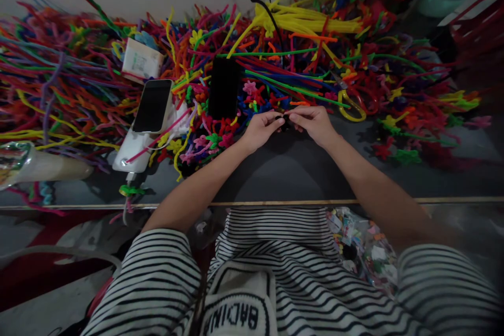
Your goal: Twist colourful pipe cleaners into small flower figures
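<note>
A small, dark, fuzzy black pipe cleaner piece (285, 121) is pinched between my two hands just above the grey tabletop (289, 168). From the left, my left hand (261, 129) has its thumb and fingers closed on it. Across from it, my right hand (314, 123) grips the other side, fingertips almost meeting those of the left. The fingers hide part of the piece, so its exact shape is unclear. Right behind the hands lie pink, red and blue pipe cleaner flowers (252, 92). Yellow-handled scissors (352, 105) rest to the right of my right hand.
A heap of colourful pipe cleaners (79, 84) runs along the wall, with a yellow bundle (307, 20) on top. A black phone (224, 88), a second phone (153, 105) over a white power bank (133, 153), and a small box (142, 60) sit left. The table edge (275, 202) is near me.
</note>
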